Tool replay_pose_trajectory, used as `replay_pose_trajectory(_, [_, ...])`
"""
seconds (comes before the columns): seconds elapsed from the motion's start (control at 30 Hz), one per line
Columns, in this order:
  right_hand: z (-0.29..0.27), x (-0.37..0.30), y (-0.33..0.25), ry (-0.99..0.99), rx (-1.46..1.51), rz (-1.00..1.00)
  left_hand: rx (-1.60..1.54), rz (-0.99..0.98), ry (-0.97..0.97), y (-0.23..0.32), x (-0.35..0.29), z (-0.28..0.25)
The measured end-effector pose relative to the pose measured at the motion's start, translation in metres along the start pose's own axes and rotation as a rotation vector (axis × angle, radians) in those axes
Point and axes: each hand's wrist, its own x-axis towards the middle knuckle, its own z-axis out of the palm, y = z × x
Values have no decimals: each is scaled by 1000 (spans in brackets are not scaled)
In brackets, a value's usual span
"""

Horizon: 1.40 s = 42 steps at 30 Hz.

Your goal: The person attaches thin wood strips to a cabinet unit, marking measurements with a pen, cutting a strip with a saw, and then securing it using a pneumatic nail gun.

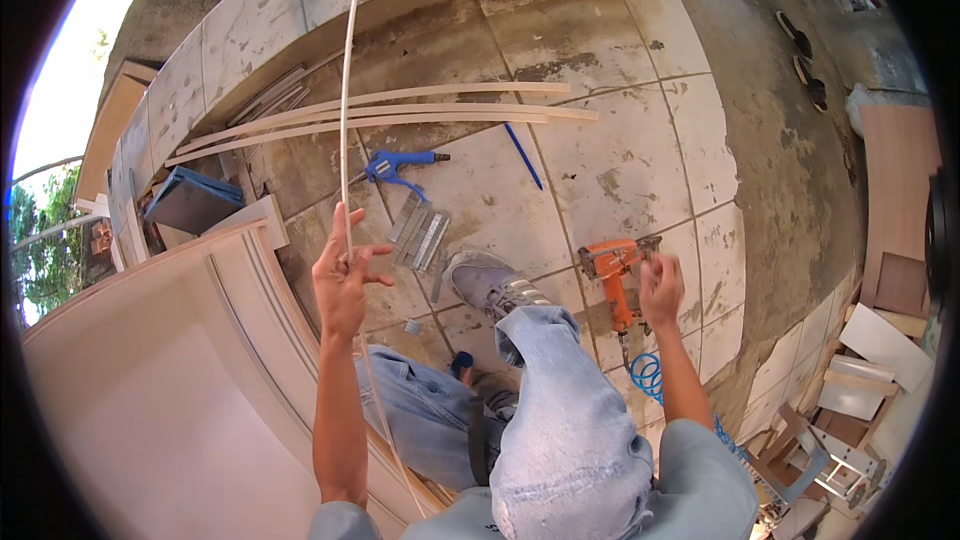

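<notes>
A long, thin, pale trim strip [346,80] runs from the top of the view down past my left hand [345,275]. That hand has the strip between thumb and fingers, with some fingers stretched out to the right. My right hand [661,290] is curled closed and slightly blurred; whatever its fingers may hold is hidden. Just left of it an orange nail gun [612,285] lies on the floor, joined to a coiled blue air hose [646,372]. Beyond my left hand lie a blue air blow gun [395,166] and several strips of grey nails [420,233].
Several pale wood strips [400,118] lie across the tiled floor [590,180], with a blue pen [523,156] near their right ends. A large pale panel [160,360] with raised edges stands at my left. Board offcuts [885,350] are piled at far right.
</notes>
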Motion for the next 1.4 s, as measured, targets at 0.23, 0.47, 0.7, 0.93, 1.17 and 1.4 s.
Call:
replay_pose_trajectory(0.23, [25, -79, -5, -140, -378, -256, 18, 3, 83, 0, -29, -7])
replay_pose_trajectory(0.47, [42, -61, 5, -162, -407, -343, 136, 9, 106, -4, -86, -47])
replay_pose_trajectory(0.7, [58, 18, -52, -107, -192, -507, 32, -107, 49, -21, -81, -55])
replay_pose_trajectory(0.93, [118, 88, -155, -165, -88, -696, 142, -126, -50, -10, -36, -53])
replay_pose_trajectory(1.17, [160, 109, -212, -206, -46, -783, 56, -42, -119, -30, 4, -53])
replay_pose_trajectory(1.4, [159, 98, -220, -297, -32, -918, 76, -158, -70, -63, 14, -26])
